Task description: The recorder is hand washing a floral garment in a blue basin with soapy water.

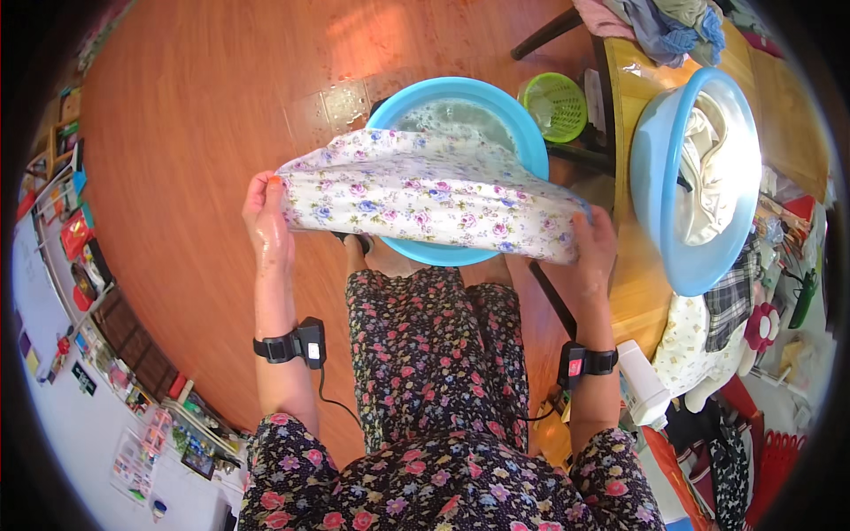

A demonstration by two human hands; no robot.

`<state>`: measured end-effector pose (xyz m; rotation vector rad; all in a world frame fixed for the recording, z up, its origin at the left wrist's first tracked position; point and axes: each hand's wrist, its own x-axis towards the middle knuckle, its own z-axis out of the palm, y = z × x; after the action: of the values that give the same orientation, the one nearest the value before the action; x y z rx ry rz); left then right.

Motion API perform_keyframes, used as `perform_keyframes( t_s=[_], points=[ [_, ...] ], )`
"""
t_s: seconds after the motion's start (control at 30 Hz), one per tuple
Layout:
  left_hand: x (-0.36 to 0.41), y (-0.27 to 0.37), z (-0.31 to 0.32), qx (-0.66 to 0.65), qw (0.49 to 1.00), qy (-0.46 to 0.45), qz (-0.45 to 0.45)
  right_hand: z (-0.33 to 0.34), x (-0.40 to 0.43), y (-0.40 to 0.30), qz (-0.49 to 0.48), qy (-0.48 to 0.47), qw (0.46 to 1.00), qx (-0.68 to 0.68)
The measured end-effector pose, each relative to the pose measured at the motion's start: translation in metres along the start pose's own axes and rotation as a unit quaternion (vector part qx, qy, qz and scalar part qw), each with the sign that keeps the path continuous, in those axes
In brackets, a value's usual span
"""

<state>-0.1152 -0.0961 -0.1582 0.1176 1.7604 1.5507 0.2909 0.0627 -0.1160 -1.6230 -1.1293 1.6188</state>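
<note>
A white cloth with pink and blue flowers (425, 209) is stretched wide between my hands. My left hand (267, 207) grips its left end between thumb and fingers, and the hand and wrist look wet. At the opposite end my right hand (594, 245) is closed on the cloth's edge. Under and behind the cloth stands a blue plastic basin (531, 136) on the floor, holding sudsy water (458, 116). The cloth hides the middle of the basin, and its far edge hangs over the water.
Right of me, a wooden table (637, 318) bears a second blue basin (654, 179) with white fabric (707, 186), a white plastic bottle (644, 385) and piled clothes (664, 33). A green plastic basket (554, 106) stands beside the floor basin. Water drops wet the floor (345, 106).
</note>
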Motion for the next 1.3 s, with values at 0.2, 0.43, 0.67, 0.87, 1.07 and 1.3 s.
perform_keyframes(
  t_s=[0.2, 0.43, 0.67, 0.87, 1.07, 1.3],
  points=[
    [0.002, -0.012, -0.018, 0.107, 0.993, -0.017, -0.036, -0.01, 0.004, 0.025, 0.11, -0.014, 0.992, 0.062],
    [-0.038, -0.057, -0.068, 0.225, 0.967, -0.044, -0.113, -0.049, -0.025, 0.073, 0.164, -0.071, 0.976, -0.125],
    [-0.051, -0.072, -0.088, 0.213, 0.968, -0.025, -0.129, -0.045, -0.05, 0.062, 0.187, -0.123, 0.955, -0.192],
    [-0.051, -0.083, -0.102, 0.21, 0.969, -0.011, -0.131, -0.043, -0.059, 0.063, 0.174, -0.18, 0.923, -0.292],
    [-0.051, -0.073, -0.1, 0.199, 0.971, 0.005, -0.135, -0.037, -0.065, 0.049, 0.231, -0.217, 0.907, -0.278],
    [-0.04, -0.027, -0.053, 0.137, 0.987, -0.004, -0.089, -0.009, -0.076, -0.001, 0.229, -0.245, 0.928, -0.162]
  ],
)
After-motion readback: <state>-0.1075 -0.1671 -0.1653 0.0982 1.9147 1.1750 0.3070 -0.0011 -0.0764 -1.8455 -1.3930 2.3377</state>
